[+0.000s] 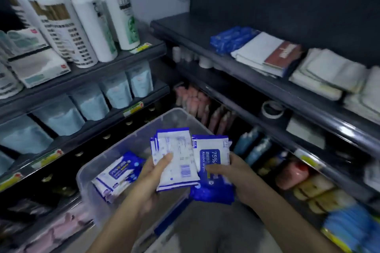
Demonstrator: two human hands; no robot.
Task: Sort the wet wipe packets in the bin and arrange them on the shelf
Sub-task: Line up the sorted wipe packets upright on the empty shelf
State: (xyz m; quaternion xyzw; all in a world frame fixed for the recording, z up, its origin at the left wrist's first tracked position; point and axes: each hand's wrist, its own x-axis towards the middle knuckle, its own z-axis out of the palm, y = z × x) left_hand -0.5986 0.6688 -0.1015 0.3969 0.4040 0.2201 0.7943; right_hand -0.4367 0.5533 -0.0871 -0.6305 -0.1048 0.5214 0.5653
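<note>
Dark shop shelves (320, 109) stand on both sides of me, packed with things, and I look down at my two hands. My left hand (153, 172) has its thumb and fingers curled round a stack of wet wipe packets (176, 162). They are white with blue edges, and the top one shows a bar code. My right hand (233, 172) grips a second stack (213, 156) just beside it. Its top packet is blue and white and says 75% Alcohol Wipes. The two stacks touch, and the left one lies a little over the right one.

I hold both stacks up above a clear plastic bin (131, 144). More packets (119, 172) lie tilted in a heap at the left side of the bin.

Further out on the left, tall white pump bottles (90, 24) stand on a high shelf, with light blue pouches (92, 102) in a row below them. On the right, the top shelf (185, 31) carries a blue pack (230, 39) and folded white cloths (329, 72). The picture is a bit blurry.
</note>
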